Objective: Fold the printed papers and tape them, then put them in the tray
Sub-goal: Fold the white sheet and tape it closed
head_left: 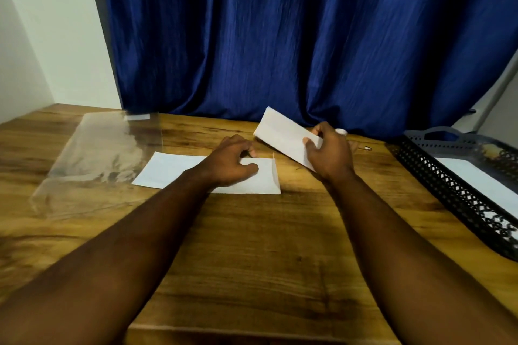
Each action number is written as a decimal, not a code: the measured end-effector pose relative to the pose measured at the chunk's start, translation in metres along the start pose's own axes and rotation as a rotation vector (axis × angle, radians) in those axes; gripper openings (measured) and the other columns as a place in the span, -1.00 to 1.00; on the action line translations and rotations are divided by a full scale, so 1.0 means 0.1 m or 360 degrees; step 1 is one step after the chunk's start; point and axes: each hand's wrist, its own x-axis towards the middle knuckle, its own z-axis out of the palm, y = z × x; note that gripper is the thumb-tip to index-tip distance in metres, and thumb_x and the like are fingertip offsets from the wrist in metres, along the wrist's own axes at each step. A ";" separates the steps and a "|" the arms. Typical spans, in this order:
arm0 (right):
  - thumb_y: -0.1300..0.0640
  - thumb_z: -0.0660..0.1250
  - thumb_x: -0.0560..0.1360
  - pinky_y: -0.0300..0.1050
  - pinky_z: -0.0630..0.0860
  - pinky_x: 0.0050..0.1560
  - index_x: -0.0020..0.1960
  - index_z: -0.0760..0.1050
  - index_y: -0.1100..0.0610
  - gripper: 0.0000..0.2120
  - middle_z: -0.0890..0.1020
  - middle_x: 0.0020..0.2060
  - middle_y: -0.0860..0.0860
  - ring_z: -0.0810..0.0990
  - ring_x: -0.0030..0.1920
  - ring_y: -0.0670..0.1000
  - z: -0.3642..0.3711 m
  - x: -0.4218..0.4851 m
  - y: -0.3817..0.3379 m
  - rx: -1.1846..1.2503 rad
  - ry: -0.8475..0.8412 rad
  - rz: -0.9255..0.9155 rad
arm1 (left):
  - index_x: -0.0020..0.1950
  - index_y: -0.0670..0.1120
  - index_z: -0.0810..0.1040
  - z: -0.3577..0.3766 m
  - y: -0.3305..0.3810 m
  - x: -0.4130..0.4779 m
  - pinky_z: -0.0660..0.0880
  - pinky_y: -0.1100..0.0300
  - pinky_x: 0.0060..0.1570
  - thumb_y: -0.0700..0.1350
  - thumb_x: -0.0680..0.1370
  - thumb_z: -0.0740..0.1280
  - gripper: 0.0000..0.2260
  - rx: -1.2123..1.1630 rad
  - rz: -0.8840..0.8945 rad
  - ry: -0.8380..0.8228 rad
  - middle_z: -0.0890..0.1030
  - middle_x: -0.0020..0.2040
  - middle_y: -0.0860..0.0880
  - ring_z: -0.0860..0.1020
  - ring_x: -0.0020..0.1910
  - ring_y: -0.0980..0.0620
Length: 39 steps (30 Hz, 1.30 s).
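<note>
hidden/unclear first: tape roll (341, 131) mostly behind right grip (330, 152), only white rim shows, beyond-right of flat paper (168, 171). small pointed item (367, 147) further right of flat paper, blurred, can't id. tray (437, 176) far right of flat paper, cut off by frame edge; white sheet (476, 180) inside it, partly out of view. clear film (98, 154) just left of flat paper.

left grip (232, 161) palm-down on flat paper, which lies on table (252, 246); fingers curled at paper's far edge, pinching or only resting: cannot tell. right grip raised beyond-right of flat paper, thumb and fingers clamped on folded paper (281, 130), tilted, off table.

Table (252, 246) w/ paper (168, 172), tray (448, 186), film (98, 154)
</note>
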 end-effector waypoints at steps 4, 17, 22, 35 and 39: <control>0.06 0.42 0.63 0.06 0.59 0.22 0.18 0.59 0.07 -0.84 0.72 0.12 0.02 0.66 0.15 0.10 -0.13 0.06 -0.24 0.0602 0.0158 0.0177 | 0.26 0.16 0.52 0.00 0.00 0.03 0.34 -0.16 0.40 0.43 0.46 0.41 -0.49 0.0284 0.0031 -0.0112 0.46 0.36 0.09 0.35 0.38 0.03; 0.19 0.47 0.55 -0.18 0.62 -0.27 0.11 0.73 0.13 -0.84 0.79 -0.14 0.06 0.72 -0.28 -0.05 -0.26 -0.03 -0.63 0.0677 -0.0822 0.0465 | 0.54 0.26 0.37 0.02 0.00 -0.03 0.38 -0.09 0.46 0.65 0.11 0.46 0.06 -0.0028 -0.0160 -0.0095 0.48 0.48 0.19 0.44 0.46 0.05; 0.06 0.64 0.42 -0.09 0.64 -0.02 0.02 0.75 0.11 -0.77 0.78 -0.08 0.03 0.73 -0.06 0.02 -0.44 0.01 -0.33 0.0087 -0.0933 0.0366 | 0.04 0.11 0.51 -0.13 -0.08 -0.01 0.42 -0.17 0.29 0.63 0.17 0.43 -0.27 0.0340 -0.0162 -0.0058 0.48 0.15 0.13 0.41 0.22 -0.01; 0.05 0.58 0.47 -0.18 0.38 -0.25 0.02 0.56 0.02 -0.77 0.63 0.07 0.02 0.55 -0.06 -0.03 -0.59 0.12 -0.10 -0.0245 -0.0807 0.0277 | -0.07 0.09 0.51 -0.10 -0.08 0.00 0.44 0.00 0.02 0.63 0.08 0.46 -0.26 0.0142 -0.0173 0.0029 0.50 0.00 0.14 0.41 0.00 0.14; 0.09 0.55 0.46 -0.19 0.37 -0.27 0.12 0.57 -0.06 -0.72 0.56 -0.05 -0.12 0.53 -0.12 -0.12 -0.65 0.10 -0.10 -0.0168 -0.0887 0.0231 | -0.07 0.10 0.50 -0.11 -0.07 0.00 0.41 0.12 -0.23 0.61 0.04 0.51 -0.26 0.0022 -0.0161 0.0068 0.56 -0.06 0.10 0.50 -0.08 0.07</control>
